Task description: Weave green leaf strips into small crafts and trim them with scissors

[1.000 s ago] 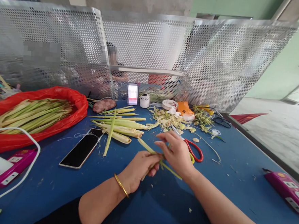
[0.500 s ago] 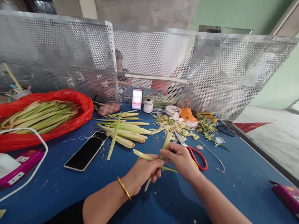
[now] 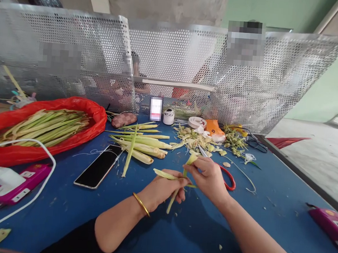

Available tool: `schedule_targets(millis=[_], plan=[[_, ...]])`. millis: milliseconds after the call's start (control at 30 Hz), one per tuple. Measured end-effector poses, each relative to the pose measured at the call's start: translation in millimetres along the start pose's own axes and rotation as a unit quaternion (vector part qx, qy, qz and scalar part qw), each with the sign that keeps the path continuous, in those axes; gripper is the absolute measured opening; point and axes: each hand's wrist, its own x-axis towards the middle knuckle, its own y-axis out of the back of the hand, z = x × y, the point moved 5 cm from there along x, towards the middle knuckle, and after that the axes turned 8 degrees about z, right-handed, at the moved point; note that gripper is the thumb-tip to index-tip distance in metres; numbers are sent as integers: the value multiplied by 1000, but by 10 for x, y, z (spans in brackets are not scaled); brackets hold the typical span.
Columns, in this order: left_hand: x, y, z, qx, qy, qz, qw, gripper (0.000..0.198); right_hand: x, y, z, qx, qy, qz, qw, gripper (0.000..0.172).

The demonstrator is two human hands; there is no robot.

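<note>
Crossed strips of pale green husk (image 3: 165,174) are pinched in my left hand (image 3: 169,188), with ends sticking out to the left, right and below. My right hand (image 3: 207,175) is closed on the upper end of an upright husk strip (image 3: 190,159), just above the left fingers. Fingers cover the spot where the strips cross. Red-handled scissors (image 3: 231,181) lie behind my right hand, partly hidden by it. Left of the hands, several husk pieces (image 3: 144,150) lie on the blue table (image 3: 138,240), one strip across the others.
A red bag (image 3: 100,118) full of long husk strips stands at the left. Nearby are a phone (image 3: 98,168), purple power strips (image 3: 33,178) (image 3: 330,222), a white cable (image 3: 47,152), trimmings (image 3: 195,138) and a tape roll (image 3: 196,122). A perforated metal screen (image 3: 174,53) runs behind; people sit beyond it.
My right hand has shifted slightly up and right along the upright strip, covering more of the scissors. My left hand keeps its pinch on the crossed strips. The camera view has tilted slightly.
</note>
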Motion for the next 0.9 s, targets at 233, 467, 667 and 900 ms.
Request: schedule_targets(millis=[233,467,667,900], plan=[[26,164,162,-265,-36,14,963,38,-97,151,-133,-24,28,156,987,23],[15,169,201,-225,-103,36,968,43,-214,-300,-92,111,-115,-20,987,23],[43,166,170,-206,-112,47,971,46,-247,-335,-59,172,-144,-16,974,27],[52,208,168,-197,-132,118,964,32,-258,-340,-147,212,-89,-38,973,30]])
